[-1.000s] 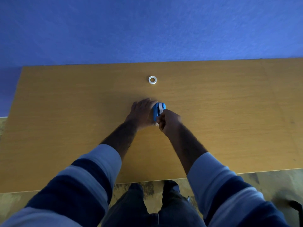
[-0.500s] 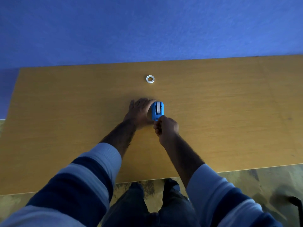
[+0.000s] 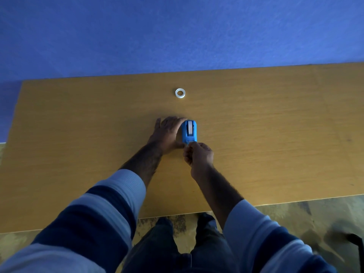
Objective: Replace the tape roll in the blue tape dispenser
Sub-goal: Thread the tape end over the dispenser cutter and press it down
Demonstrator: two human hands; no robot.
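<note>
Behind your work stands a blue wall (image 3: pixel 177 30) with a faintly rough, matte finish, filling the upper part of the view. Below it lies the wooden table (image 3: pixel 275 134), a broad rectangular top in warm yellow-brown with fine grain running side to side; its far edge meets the wall. Past the near edge you see a mottled floor (image 3: pixel 295 211) and your dark trousers (image 3: pixel 177 249).

Your striped sleeves (image 3: pixel 110 205), pale and navy bands of ribbed knit, are pushed up off both forearms.

Near the table's middle sits the blue tape dispenser (image 3: pixel 189 132), a smooth plastic body with a rounded far end. In its open top slot you can see a pale roll seated upright. Your left hand (image 3: pixel 167 134) lies against the dispenser's left side, fingers together and curved round its far end. Your right hand (image 3: pixel 199 154) is at the near end, thumb and fingertips pinched together at the cutter; what they grip is too small to tell.

Well apart, farther toward the wall, a small white tape ring (image 3: pixel 180 93) lies flat.
</note>
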